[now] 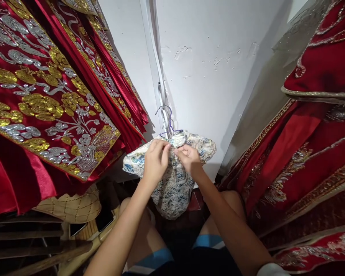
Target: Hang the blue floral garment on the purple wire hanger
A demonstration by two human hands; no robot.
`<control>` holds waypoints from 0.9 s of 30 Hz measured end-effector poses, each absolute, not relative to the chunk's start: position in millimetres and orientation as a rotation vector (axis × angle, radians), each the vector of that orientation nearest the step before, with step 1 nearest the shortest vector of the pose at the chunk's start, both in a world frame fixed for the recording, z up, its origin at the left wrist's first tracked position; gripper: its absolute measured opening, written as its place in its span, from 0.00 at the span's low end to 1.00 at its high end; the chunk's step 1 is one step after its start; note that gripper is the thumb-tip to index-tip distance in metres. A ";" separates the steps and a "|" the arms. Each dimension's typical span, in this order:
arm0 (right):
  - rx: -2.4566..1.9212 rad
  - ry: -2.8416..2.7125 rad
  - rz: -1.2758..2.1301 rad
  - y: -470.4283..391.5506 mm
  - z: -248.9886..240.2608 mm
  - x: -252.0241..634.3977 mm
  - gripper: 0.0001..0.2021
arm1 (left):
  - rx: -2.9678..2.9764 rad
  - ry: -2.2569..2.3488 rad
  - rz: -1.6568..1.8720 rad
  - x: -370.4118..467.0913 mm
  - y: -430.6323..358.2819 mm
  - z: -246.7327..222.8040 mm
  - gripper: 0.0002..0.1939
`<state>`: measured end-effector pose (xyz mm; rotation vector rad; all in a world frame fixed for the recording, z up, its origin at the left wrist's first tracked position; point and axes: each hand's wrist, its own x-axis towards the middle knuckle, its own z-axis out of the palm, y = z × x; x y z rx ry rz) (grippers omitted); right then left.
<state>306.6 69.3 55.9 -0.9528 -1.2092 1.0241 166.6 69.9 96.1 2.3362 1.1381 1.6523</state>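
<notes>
Both hands are at the neck of a patterned garment (pixel 172 195), with the fingers bent and the tips close together. The left hand (pixel 156 156) pinches the cloth between thumb and finger just beside the collar (pixel 178 139), and the right hand (pixel 190 156) pinches it on the other side, near the front edge. The garment is directly under the hands: its shoulders spread out to both sides of them, and its body hangs below, between the knees. Inside its neck is a purple hanger (pixel 170 118), whose hook rises above the hands, in front of a pale strip (pixel 153 42); whether it is hooked there, I cannot tell. To the left of the hands hang red garments with gold and silver embroidery (pixel 43 105). To the right are other red garments with beading (pixel 278 168), and above these is a clear plastic sheet (pixel 294 40); whether it is a bag containing something, I cannot tell.
</notes>
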 end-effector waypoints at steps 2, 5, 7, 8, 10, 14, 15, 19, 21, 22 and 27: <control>-1.083 -1.234 0.955 74.0 29.5 305.3 0.15 | 2.017 1.224 1.904 152.9 73.6 94.9 0.10; -1.186 -1.256 0.939 68.4 -7.1 304.3 0.16 | 1.144 1.256 2.175 114.1 82.2 83.7 0.07; -1.167 -1.235 0.987 57.6 -22.1 302.4 0.16 | 0.804 1.221 2.130 87.2 86.5 67.3 0.09; -1.153 -1.215 1.011 51.1 -26.3 300.7 0.16 | 0.716 1.205 2.059 77.4 87.0 56.1 0.09; -1.141 -1.143 1.036 37.6 -30.2 296.1 0.17 | 0.587 1.174 1.892 69.3 83.2 29.3 0.07; -1.140 -0.997 1.108 13.2 -37.1 290.8 0.17 | 0.366 1.126 1.709 99.0 61.3 -28.8 0.02; -1.151 -0.973 1.126 8.2 -41.4 292.1 0.17 | 0.339 1.119 1.672 111.7 54.9 -40.8 0.02; -1.284 -0.997 1.205 -5.1 -66.0 308.8 0.18 | 0.508 1.066 1.473 156.2 34.0 -62.3 0.07; -1.369 -1.132 1.308 -7.6 -73.5 320.5 0.17 | 0.663 0.985 1.447 168.6 27.0 -55.9 0.12; -1.418 -1.202 1.315 -7.8 -73.8 325.7 0.17 | 0.720 0.935 1.455 172.5 23.8 -49.5 0.14; -1.442 -1.230 0.922 -1.4 -41.2 337.7 0.20 | 1.091 0.819 1.423 181.6 6.2 -9.6 0.15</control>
